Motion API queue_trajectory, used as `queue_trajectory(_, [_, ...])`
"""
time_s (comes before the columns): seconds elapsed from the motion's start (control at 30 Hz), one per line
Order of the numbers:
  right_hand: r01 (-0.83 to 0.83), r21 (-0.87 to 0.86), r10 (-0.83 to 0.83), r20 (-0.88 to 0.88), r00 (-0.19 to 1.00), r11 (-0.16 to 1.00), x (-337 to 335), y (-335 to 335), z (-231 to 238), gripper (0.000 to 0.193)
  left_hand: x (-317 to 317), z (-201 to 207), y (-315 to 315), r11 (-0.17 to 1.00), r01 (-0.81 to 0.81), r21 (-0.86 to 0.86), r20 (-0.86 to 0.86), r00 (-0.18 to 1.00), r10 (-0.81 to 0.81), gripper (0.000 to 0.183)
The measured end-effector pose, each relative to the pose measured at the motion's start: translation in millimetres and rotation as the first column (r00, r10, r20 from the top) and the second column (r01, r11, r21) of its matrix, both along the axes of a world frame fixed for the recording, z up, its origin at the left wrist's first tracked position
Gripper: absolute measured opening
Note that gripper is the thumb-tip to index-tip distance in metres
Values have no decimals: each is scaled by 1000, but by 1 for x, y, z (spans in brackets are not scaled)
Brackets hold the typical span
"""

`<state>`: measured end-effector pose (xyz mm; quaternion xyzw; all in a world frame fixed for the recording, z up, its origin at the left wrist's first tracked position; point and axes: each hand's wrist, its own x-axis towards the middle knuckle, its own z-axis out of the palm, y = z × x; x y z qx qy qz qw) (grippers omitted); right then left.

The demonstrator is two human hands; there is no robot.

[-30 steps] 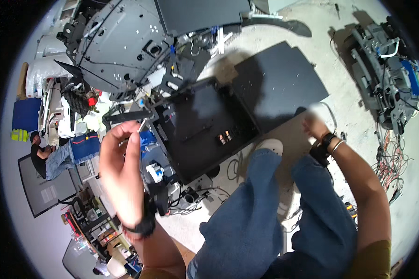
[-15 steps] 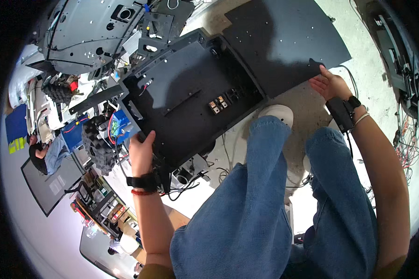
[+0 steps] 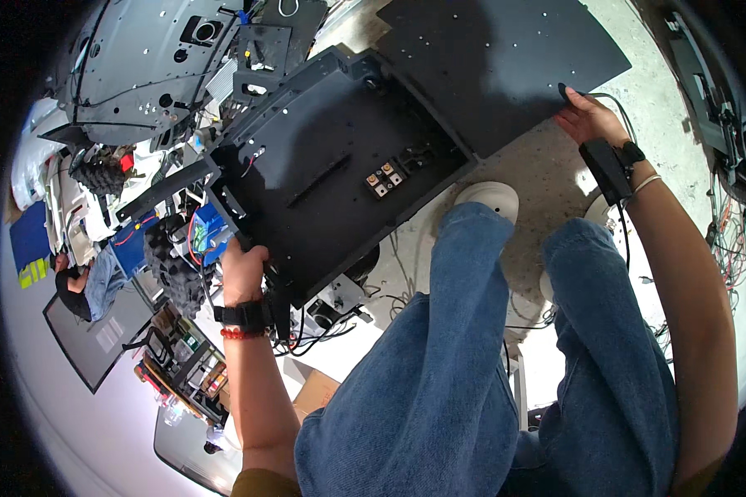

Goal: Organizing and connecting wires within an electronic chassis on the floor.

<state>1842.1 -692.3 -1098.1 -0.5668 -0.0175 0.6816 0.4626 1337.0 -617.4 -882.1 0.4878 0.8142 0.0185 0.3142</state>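
Concrete floor [image 3: 547,178] lay beneath the black chassis tray [image 3: 331,182]; the left hand [image 3: 242,269] gripped its near corner, the right hand [image 3: 588,120] held the flat black panel [image 3: 489,58] beside it, still detached.

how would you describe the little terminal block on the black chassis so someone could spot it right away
Start at the big black chassis tray whose near-left corner the left hand grips. Go toward its right edge, short of the white shoe, to the small terminal block. Its pale square pieces with coppery studs are the only bright spots on that dark panel.
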Motion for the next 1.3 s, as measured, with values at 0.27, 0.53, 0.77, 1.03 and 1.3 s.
queue_trajectory(0.27, [181, 32, -183, 94, 979, 983, 16, 16, 30, 18, 30, 12, -2, 984, -175, 17, 107, 979, 172, 32])
queue_trajectory(0.53, [358, -7, -356, 101, 929, 934, 57, -55, 40, 16, 76, 5, -3, 995, -102, -17, 200, 974, 103, 40])
queue_trajectory(0.77, [501, 5, -500, 75, 863, 865, 70, -121, 56, 24, 111, -4, 6, 994, 7, 113, 302, 953, -40, 37])
queue_trajectory(1.03, [507, 160, -529, 156, 834, 847, 67, -144, 89, 23, 109, -18, 18, 960, 217, 178, 111, 965, -239, 40])
queue_trajectory(1.3, [394, 334, -483, 249, 840, 856, 91, -143, 128, 25, 143, -48, 35, 922, 353, 157, 158, 913, -377, 37])
